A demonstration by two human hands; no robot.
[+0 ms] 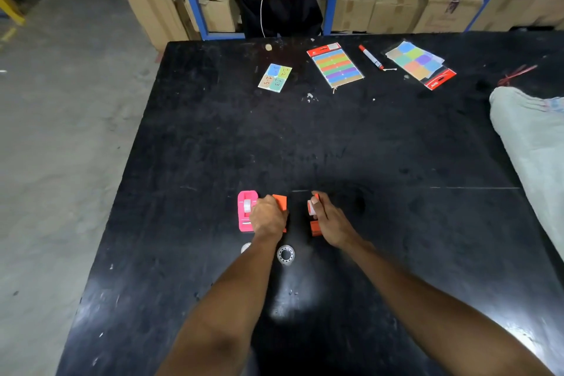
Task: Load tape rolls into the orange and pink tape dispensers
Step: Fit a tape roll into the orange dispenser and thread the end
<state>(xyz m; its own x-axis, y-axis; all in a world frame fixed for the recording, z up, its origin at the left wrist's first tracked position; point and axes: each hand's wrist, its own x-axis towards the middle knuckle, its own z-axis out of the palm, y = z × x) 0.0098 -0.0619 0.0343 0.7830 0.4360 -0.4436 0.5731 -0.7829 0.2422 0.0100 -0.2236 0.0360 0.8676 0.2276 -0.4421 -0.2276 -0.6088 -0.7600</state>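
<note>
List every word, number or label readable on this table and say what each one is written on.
"1-2", "1-3", "1-5": handwritten on the small four-colour sticker card; its fourth, blue corner mark is not legible.
Red header of the striped rainbow label pack: print too small to read.
Red header of the pastel-squares label pack: white print blurred, unreadable.
Red-capped white marker, pink tape dispenser, orange tape dispensers: no readable text.
</note>
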